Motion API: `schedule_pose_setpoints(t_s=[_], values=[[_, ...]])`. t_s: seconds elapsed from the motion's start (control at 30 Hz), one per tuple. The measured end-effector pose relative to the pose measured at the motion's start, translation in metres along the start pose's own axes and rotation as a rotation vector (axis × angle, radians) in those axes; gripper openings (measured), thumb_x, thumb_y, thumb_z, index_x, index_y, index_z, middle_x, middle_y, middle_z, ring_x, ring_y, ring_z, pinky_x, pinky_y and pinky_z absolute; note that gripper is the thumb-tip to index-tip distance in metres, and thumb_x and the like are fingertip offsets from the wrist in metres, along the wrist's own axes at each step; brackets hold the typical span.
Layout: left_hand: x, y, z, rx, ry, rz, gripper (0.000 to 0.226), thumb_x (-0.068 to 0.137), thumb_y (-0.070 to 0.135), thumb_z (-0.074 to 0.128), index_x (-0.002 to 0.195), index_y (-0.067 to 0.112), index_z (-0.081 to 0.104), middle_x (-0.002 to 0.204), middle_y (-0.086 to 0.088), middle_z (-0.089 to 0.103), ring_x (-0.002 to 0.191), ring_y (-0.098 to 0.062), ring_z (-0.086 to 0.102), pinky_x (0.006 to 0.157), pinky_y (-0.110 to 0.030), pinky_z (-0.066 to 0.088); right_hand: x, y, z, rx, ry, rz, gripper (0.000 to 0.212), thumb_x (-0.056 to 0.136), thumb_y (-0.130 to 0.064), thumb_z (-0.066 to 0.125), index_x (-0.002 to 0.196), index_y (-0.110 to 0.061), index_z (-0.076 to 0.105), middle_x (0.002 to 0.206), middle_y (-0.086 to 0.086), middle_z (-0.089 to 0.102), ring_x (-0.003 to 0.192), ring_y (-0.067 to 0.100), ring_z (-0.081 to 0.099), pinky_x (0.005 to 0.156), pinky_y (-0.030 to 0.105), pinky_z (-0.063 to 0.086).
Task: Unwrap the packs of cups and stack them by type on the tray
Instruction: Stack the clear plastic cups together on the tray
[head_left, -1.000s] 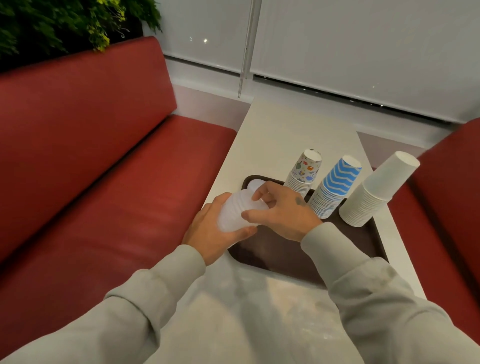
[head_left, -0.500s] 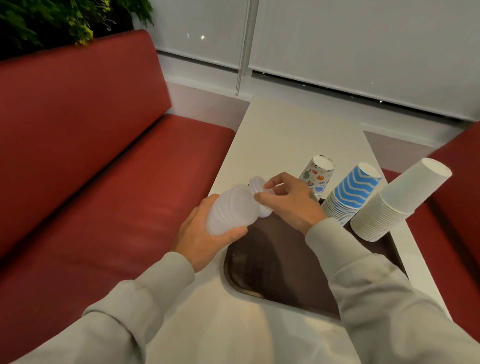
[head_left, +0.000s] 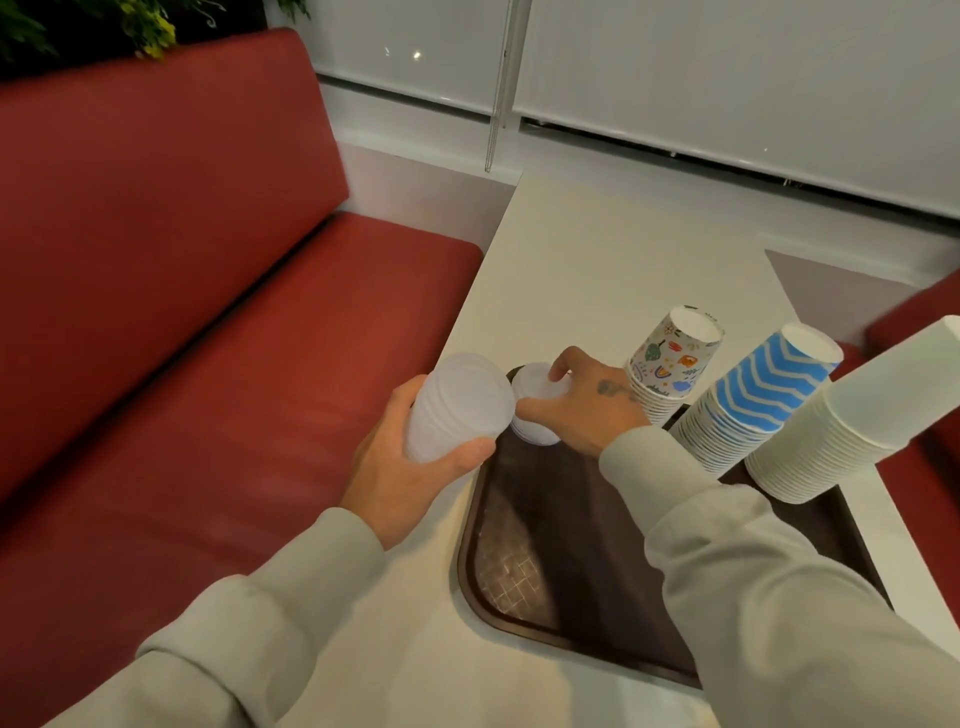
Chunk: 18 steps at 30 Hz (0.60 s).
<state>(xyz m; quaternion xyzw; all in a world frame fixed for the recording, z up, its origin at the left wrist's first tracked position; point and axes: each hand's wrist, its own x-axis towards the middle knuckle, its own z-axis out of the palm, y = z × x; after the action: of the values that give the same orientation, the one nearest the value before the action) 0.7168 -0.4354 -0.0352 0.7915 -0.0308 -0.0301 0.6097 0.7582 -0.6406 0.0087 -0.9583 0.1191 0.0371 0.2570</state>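
Patterned stack (head_left: 672, 364), blue zigzag stack (head_left: 753, 400) and white stack (head_left: 852, 415) stand done along the tray's (head_left: 467, 551) twelve-to-two o'clock edge. At its eleven o'clock corner the right hand (head_left: 587, 410) curls round a short clear stack (head_left: 535, 415). The left hand (head_left: 405, 478) grips a taller clear stack (head_left: 457, 410) beside it, apparently the last type left to merge.

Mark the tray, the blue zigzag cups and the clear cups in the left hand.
Tray (head_left: 576, 545), head view, bare floor.
Blue zigzag cups (head_left: 769, 389), head view, top cup's side.
Clear cups (head_left: 457, 405), head view, side of stack.
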Motion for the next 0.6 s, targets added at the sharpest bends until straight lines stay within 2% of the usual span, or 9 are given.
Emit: schedule_pose_setpoints(t_s=[0.07, 0.2, 0.43, 0.53, 0.6], values=[[0.003, 0.000, 0.000, -0.005, 0.002, 0.006, 0.069, 0.072, 0.044, 0.081, 0.125, 0.054, 0.038, 0.117, 0.033, 0.051, 0.108, 0.012, 0.047, 0.078, -0.011, 0.040, 0.004, 0.001, 0.007, -0.063, -0.012, 0.009, 0.058, 0.079, -0.048, 0.073, 0.120, -0.016, 0.049, 0.113, 0.009, 0.051, 0.099, 0.027, 0.047, 0.078, 0.033, 0.040], [0.007, -0.002, -0.002, -0.008, 0.010, 0.012, 0.070, 0.072, 0.046, 0.081, 0.129, 0.051, 0.039, 0.119, 0.030, 0.052, 0.110, 0.006, 0.049, 0.079, -0.012, 0.041, 0.010, 0.006, 0.017, -0.108, -0.043, 0.031, 0.062, 0.082, -0.045, 0.071, 0.129, -0.014, 0.046, 0.124, 0.011, 0.050, 0.114, 0.031, 0.049, 0.086, 0.036, 0.042], [0.013, -0.005, -0.005, 0.002, 0.032, 0.000, 0.071, 0.071, 0.051, 0.080, 0.129, 0.052, 0.039, 0.120, 0.029, 0.052, 0.113, 0.001, 0.050, 0.089, -0.026, 0.045, 0.011, 0.011, 0.022, -0.111, -0.035, 0.012, 0.058, 0.083, -0.045, 0.070, 0.128, -0.015, 0.047, 0.125, 0.011, 0.053, 0.117, 0.030, 0.047, 0.084, 0.032, 0.037], [0.014, -0.004, -0.004, 0.012, 0.030, -0.003, 0.072, 0.072, 0.051, 0.080, 0.131, 0.050, 0.038, 0.121, 0.026, 0.052, 0.113, -0.005, 0.051, 0.088, -0.026, 0.045, 0.009, 0.010, 0.019, -0.117, -0.039, 0.010, 0.060, 0.084, -0.046, 0.070, 0.131, -0.016, 0.046, 0.126, 0.011, 0.053, 0.117, 0.031, 0.049, 0.085, 0.032, 0.038], [0.014, -0.002, -0.004, 0.034, 0.028, 0.000, 0.072, 0.072, 0.052, 0.080, 0.130, 0.051, 0.037, 0.119, 0.027, 0.051, 0.112, -0.005, 0.051, 0.086, -0.025, 0.044, 0.003, 0.006, 0.014, -0.103, 0.032, -0.030, 0.057, 0.086, -0.045, 0.070, 0.129, -0.015, 0.049, 0.126, 0.011, 0.053, 0.116, 0.030, 0.051, 0.084, 0.030, 0.037]])
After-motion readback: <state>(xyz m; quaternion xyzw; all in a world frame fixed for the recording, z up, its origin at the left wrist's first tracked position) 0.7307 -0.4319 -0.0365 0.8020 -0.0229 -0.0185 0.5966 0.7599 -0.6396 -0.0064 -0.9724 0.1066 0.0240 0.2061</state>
